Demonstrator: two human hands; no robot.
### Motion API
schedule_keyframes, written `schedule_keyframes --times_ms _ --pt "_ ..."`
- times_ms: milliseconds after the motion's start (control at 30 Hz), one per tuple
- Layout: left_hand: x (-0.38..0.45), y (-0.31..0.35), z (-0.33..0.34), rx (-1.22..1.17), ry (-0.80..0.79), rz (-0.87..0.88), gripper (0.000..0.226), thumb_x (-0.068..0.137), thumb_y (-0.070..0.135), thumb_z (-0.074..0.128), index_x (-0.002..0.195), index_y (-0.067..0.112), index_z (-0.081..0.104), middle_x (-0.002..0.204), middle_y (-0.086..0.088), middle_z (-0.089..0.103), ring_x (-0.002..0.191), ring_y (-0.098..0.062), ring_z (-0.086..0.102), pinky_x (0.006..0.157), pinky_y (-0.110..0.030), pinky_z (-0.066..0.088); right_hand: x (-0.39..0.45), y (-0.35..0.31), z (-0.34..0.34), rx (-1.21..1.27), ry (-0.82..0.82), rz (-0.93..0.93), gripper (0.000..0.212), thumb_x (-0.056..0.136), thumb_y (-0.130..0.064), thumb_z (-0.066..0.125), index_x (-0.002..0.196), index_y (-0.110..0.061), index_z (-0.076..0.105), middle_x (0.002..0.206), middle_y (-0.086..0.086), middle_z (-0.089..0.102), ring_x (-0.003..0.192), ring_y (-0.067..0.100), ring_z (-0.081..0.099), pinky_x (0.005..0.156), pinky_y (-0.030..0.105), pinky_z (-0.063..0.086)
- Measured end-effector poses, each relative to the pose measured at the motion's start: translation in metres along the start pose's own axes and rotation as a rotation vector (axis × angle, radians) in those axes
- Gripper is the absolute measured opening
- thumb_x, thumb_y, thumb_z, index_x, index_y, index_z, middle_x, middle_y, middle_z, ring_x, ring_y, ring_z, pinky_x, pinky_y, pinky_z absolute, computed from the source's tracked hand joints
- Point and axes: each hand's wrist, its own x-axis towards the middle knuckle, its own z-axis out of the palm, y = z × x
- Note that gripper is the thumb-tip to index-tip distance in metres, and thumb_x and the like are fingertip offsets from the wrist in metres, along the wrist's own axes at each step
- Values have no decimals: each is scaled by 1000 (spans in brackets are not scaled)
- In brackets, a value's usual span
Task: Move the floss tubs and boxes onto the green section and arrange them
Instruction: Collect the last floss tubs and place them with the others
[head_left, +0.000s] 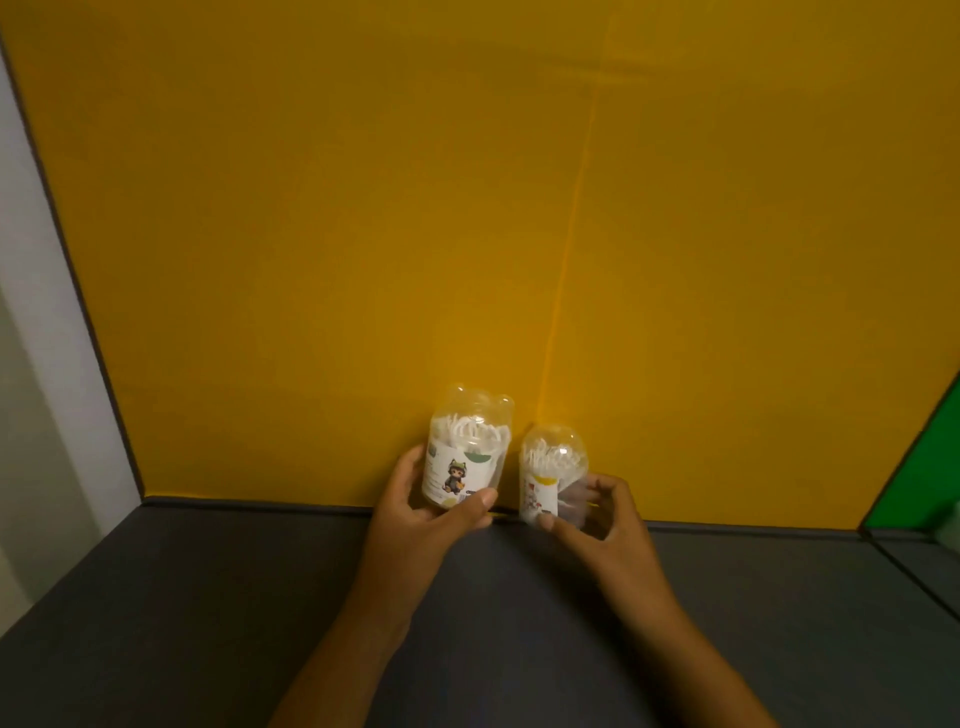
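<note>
Okay, my left hand (421, 501) is wrapped round the bigger floss tub (465, 451), thumb across the front near the bottom of the label, fingers curled behind on the left side. My right hand (602, 514) pinches the smaller floss tub (548, 475) low down, thumb at the front under the label, fingers curled round the clear right side. Both tubs are upright-ish, tipped slightly away from me, clear plastic with white floss picks showing through the domed tops. Bigger tub has two ear-like bumps on its lid and a cartoon animal on a white label; smaller one has a round dome and a white label with a yellow patch, print too blurred to read. The two tubs sit just beside each other, not touching, a narrow gap between. Cannot tell if their bases rest on anything or are lifted. They are over the near edge of the yellow section (363, 234), right where it meets the dark grey section (208, 597) my forearms cross. Green section (930, 467) is well apart at far right, only a sliver showing. Pale wall strip (31, 364) runs down the left edge.
</note>
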Motion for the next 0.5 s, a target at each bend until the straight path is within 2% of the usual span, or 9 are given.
schedule_keyframes --times_ms 67,167,267,333,433,500 --pt "-3 1 3 -25 -24 -9 66 72 0 77 129 18 51 119 -5 65 98 -19 70 75 -34 59 -6 -5 -6 147 16 25 61 64 -32 83 118 -23 55 114 -1 67 101 8 67 83 25 54" --pt "-11 4 13 -61 -65 -21 54 73 -1 74 119 19 57 113 -5 69 100 -25 69 82 -39 58 -19 -8 -21 316 4 69 55 70 -33 84 119 -22 61 116 0 70 111 16 65 98 36 48" --pt "-26 6 27 -79 -96 -37 53 67 9 76 116 21 59 111 -3 71 104 -26 67 90 -44 54 -36 -10 -42 431 10 103 65 62 -39 82 120 -16 62 118 4 70 115 21 63 98 35 46" --pt "-38 6 40 -104 -131 -53 56 67 8 77 118 21 58 111 -2 71 105 -24 67 91 -44 54 -49 -13 -61 473 32 101 66 63 -35 82 120 -11 61 118 7 70 116 22 63 98 33 48" --pt "-58 7 67 -125 -187 -73 56 68 3 80 118 19 58 111 -2 71 105 -24 67 88 -41 55 -69 -18 -93 520 80 93 68 56 -39 87 114 -13 66 117 9 70 115 23 64 100 34 49" --pt "-73 7 89 -126 -202 -76 60 64 9 85 117 19 59 111 -2 71 105 -24 67 88 -41 56 -85 -22 -120 555 131 73 72 45 -45 93 107 -15 70 115 12 70 112 25 65 98 33 51"
